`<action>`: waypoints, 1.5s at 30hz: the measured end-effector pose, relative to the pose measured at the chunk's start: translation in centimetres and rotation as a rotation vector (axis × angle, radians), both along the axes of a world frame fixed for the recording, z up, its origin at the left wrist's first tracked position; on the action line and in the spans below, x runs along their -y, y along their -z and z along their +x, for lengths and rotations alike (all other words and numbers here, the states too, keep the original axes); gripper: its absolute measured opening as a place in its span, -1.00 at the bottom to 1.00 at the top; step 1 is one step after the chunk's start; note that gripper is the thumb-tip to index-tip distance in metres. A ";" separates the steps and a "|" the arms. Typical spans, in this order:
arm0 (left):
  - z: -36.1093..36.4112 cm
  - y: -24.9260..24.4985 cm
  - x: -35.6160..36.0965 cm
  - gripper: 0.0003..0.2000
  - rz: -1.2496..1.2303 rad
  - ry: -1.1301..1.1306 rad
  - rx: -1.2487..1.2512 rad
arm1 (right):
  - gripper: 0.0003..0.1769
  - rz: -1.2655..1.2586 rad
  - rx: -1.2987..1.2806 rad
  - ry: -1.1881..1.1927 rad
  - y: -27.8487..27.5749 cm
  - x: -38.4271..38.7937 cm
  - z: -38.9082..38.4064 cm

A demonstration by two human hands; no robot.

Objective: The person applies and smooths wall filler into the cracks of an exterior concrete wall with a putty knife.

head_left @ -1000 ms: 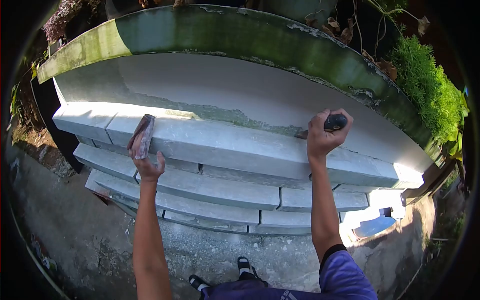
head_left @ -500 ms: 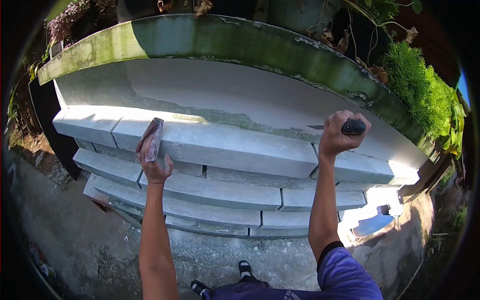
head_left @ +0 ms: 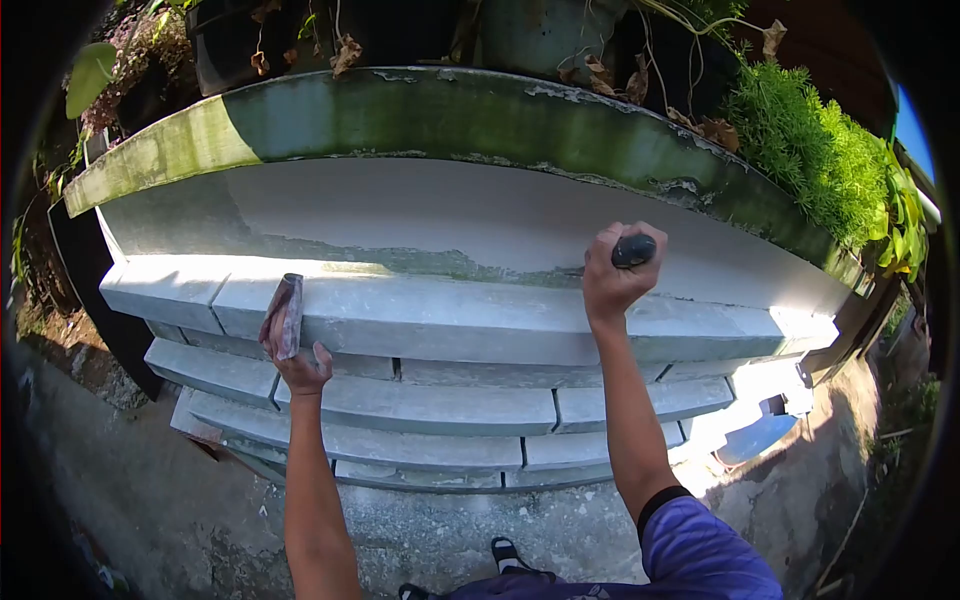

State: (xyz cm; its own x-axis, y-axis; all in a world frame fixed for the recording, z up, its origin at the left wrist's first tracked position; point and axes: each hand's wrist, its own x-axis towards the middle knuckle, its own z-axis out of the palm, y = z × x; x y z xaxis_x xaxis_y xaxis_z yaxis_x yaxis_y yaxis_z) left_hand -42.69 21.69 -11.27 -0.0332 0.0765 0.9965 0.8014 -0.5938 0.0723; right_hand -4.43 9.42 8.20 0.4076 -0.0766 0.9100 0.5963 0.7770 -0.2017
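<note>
- Up against the pale wall (head_left: 420, 215), right hand (head_left: 608, 285) is a closed fist wrapped round the dark-handled tool (head_left: 635, 250); the blade end is mostly hidden, near the wall's greenish line.
- Left hand (head_left: 302, 368) is low on the stepped ledge (head_left: 450, 320), fingers pinched shut on a folded brownish sheet (head_left: 283, 315) that stands upright against the ledge's front edge.
- Hands are well apart.
- Mossy green cap (head_left: 450, 115) tops the wall, with plants (head_left: 810, 140) behind it.
- Blue sleeve (head_left: 705, 550) shows at the bottom right.

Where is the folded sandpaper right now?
In the head view the folded sandpaper is on the left, gripped by the left hand against the front edge of the top ledge.
</note>
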 end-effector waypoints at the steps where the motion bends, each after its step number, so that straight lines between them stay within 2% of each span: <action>1: 0.0 0.1 -0.1 -0.34 0.005 0.000 -0.006 | -0.76 -0.118 0.089 0.253 1.1 -1.9 1.5; 2: 0.0 -0.2 0.2 -0.34 0.000 -0.025 -0.030 | -0.76 -0.145 -0.018 0.100 0.9 -2.0 1.8; 5: -0.3 -0.4 0.3 -0.33 -0.014 -0.031 -0.038 | -0.78 0.032 0.161 0.246 0.6 1.8 2.4; 6: -0.2 -0.5 0.4 -0.33 -0.013 -0.031 -0.046 | -0.80 0.048 0.151 0.180 1.6 3.1 2.6; 8: -0.1 -0.5 0.4 -0.33 -0.014 -0.059 -0.041 | -0.81 0.055 0.241 0.117 3.6 5.6 2.8; 10: 0.1 -0.5 0.4 -0.33 -0.009 -0.059 -0.038 | -0.83 -0.040 0.257 -0.013 7.1 7.2 3.6; 13: 0.1 -0.7 0.6 -0.34 0.003 -0.052 -0.048 | -0.84 -0.069 0.296 0.058 9.0 10.5 3.4; 16: -0.1 -0.8 1.0 -0.32 -0.040 -0.083 -0.084 | -0.69 -0.390 0.269 0.363 10.6 15.2 3.5; 19: -0.5 -0.4 0.5 -0.34 -0.012 -0.095 -0.077 | -0.50 -0.620 0.215 0.237 13.1 18.1 5.0; 20: -0.4 -0.7 0.9 -0.36 -0.008 -0.101 -0.084 | -0.45 -0.642 0.122 0.122 14.8 18.9 6.0; 21: -0.3 -0.8 1.5 -0.39 -0.006 -0.109 -0.089 | -0.46 -0.635 0.087 0.133 15.9 20.0 6.5; 22: -0.1 -1.3 2.2 -0.47 -0.032 -0.085 -0.050 | -0.47 -0.625 0.055 0.144 16.7 20.9 7.1; 25: 0.9 -2.6 4.2 -0.57 -0.212 -0.015 0.145 | -0.54 -0.566 0.013 0.178 18.1 23.1 8.6; 27: 1.4 -2.0 5.8 -0.69 -0.205 0.028 0.441 | -0.56 -0.556 0.020 0.185 19.1 24.6 9.8; 28: 2.1 -1.6 6.9 -0.70 -0.166 0.073 0.577 | -0.58 -0.554 0.020 0.141 19.3 25.2 10.4; 30: 5.1 -2.1 11.7 -0.72 -0.273 -0.044 0.623 | -0.59 -0.558 -0.004 0.077 20.2 25.7 11.4; 32: 9.4 -1.0 15.3 -0.71 -0.301 0.075 0.757 | -0.60 -0.544 -0.069 -0.050 20.7 26.0 11.9; 34: 15.1 -1.1 19.7 -0.68 -0.398 0.149 0.737 | -0.62 -0.508 -0.172 -0.246 20.4 25.9 11.6; 36: 19.5 0.3 22.2 -0.66 -0.392 0.299 0.718 | -0.62 -0.574 0.059 -0.146 20.1 25.1 12.2; 37: 20.4 2.2 22.5 -0.67 -0.430 0.305 0.683 | -0.62 -0.612 0.172 -0.102 19.8 24.9 12.2; 39: 22.6 3.6 23.7 -0.71 -0.473 0.366 0.643 | -0.60 -0.687 0.168 -0.200 17.7 24.2 11.8; 42: 27.4 2.7 25.9 -0.75 -0.487 0.516 0.583 | -0.58 -0.801 0.114 -0.241 17.7 23.2 11.3; 45: 28.7 3.5 27.0 -0.78 -0.552 0.611 0.433 | -0.65 -0.741 0.408 -0.362 16.6 22.0 12.6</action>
